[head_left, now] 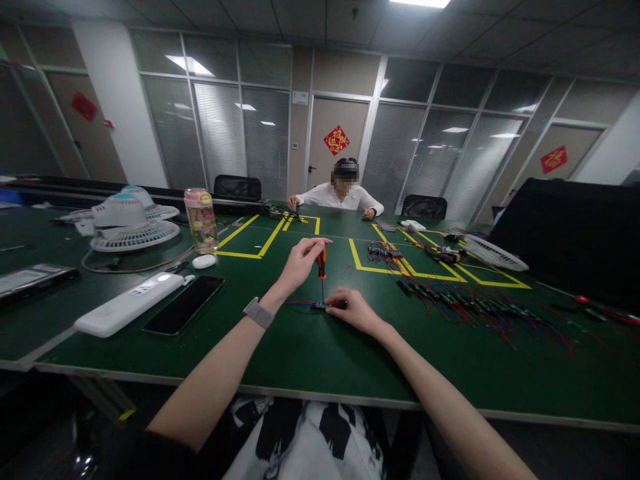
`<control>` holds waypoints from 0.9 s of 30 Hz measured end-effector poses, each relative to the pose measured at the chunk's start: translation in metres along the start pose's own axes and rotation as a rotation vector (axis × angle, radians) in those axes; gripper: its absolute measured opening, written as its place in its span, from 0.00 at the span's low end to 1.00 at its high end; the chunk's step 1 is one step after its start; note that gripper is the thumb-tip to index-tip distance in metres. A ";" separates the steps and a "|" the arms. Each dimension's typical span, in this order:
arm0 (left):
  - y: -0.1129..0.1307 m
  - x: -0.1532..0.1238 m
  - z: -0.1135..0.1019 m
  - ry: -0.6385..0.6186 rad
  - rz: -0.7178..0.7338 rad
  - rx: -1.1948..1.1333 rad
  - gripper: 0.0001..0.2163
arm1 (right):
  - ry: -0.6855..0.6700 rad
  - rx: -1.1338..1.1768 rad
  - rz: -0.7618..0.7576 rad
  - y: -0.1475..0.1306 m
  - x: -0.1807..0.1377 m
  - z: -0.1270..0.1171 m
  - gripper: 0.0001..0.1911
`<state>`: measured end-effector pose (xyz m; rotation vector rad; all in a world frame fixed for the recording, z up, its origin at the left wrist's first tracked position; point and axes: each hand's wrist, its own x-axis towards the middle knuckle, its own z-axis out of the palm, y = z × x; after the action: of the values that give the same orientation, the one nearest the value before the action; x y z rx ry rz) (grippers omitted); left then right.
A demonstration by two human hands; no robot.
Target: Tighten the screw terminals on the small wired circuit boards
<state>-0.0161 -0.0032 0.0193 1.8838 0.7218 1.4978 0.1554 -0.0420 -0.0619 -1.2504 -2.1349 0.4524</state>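
Observation:
My left hand (302, 261) is closed on the orange and black handle of a screwdriver (321, 265), held upright with its shaft pointing down. The tip meets a small green circuit board (320, 307) lying on the green table (300, 353). From the right, the fingers of my right hand (351, 308) pinch the board's right end and cover part of it. Red and blue wires (300, 303) run out from the board's left end. A watch (259, 312) is on my left wrist.
Several wired boards (475, 303) lie in a row at right, near a wire bundle (384, 252). At left are a phone (185, 305), a white power strip (129, 303), a bottle (201, 221) and fans (135, 233). Across the table sits another person (345, 193).

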 end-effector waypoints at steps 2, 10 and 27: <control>0.003 0.000 0.000 -0.038 0.031 -0.003 0.12 | -0.004 0.007 -0.003 0.000 0.000 0.000 0.08; 0.011 -0.011 0.003 0.003 0.244 0.214 0.10 | 0.007 0.008 -0.011 0.000 0.000 0.000 0.07; 0.000 -0.007 0.004 -0.045 0.141 0.094 0.13 | 0.010 0.017 -0.006 0.001 -0.001 0.001 0.08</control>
<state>-0.0135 -0.0093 0.0144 2.0702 0.6607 1.5256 0.1551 -0.0421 -0.0633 -1.2339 -2.1219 0.4593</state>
